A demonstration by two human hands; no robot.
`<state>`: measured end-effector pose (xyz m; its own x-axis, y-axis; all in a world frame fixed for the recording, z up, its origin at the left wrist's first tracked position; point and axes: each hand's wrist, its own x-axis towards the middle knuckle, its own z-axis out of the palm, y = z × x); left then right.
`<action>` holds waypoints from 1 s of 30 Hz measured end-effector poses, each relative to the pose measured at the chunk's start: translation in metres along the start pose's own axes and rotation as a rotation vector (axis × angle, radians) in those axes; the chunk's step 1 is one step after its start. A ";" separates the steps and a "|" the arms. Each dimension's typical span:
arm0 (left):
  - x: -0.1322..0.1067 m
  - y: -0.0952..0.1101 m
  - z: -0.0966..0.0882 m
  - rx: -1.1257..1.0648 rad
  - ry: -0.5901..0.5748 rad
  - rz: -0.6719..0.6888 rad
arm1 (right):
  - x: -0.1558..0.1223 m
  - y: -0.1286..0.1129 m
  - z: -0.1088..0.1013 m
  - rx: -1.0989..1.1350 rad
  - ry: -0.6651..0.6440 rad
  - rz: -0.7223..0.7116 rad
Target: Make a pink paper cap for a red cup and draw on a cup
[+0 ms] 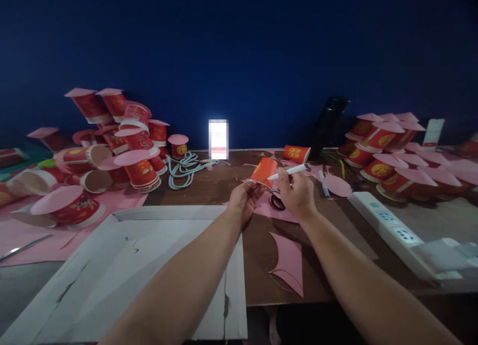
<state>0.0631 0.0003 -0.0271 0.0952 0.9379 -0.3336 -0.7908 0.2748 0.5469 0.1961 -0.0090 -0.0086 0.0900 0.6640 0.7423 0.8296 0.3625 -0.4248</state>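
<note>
My left hand is closed on the rim of a red paper cup with gold lettering, which lies tilted on its side. In my right hand is a white marker pen, its tip at the cup's side or just in front of it; whether they touch I cannot tell. Below the two hands are scissors with black handles, partly hidden, on a pink paper sheet. Another red cup lies on its side behind. Pink paper offcuts rest on the brown table.
Red cups with pink paper discs are piled at left, with more cups stacked at right. A white box lid lies front left, a power strip at right. A coiled pale blue cable and a lit phone are at the back.
</note>
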 end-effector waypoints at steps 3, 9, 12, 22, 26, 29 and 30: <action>-0.001 0.000 0.001 -0.009 0.011 0.000 | 0.000 0.000 0.000 0.003 -0.004 0.001; 0.000 0.001 0.001 -0.022 0.022 0.003 | -0.001 -0.002 -0.001 0.030 -0.049 0.059; 0.001 0.001 0.000 -0.009 0.024 0.014 | -0.001 -0.001 0.000 0.038 -0.076 0.071; 0.003 0.002 -0.002 -0.023 -0.011 0.026 | -0.002 -0.001 0.000 0.114 -0.065 0.065; 0.001 0.004 -0.001 -0.063 -0.019 0.036 | -0.001 -0.004 -0.005 0.215 0.043 0.071; -0.001 0.005 0.000 -0.076 -0.042 0.024 | 0.003 0.001 0.000 0.400 0.049 0.207; -0.001 0.005 0.000 -0.082 -0.061 0.017 | 0.004 0.005 0.004 0.476 0.035 0.271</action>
<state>0.0589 0.0004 -0.0245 0.1162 0.9541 -0.2762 -0.8390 0.2431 0.4868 0.1982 -0.0024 -0.0100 0.2910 0.7552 0.5873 0.4342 0.4428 -0.7845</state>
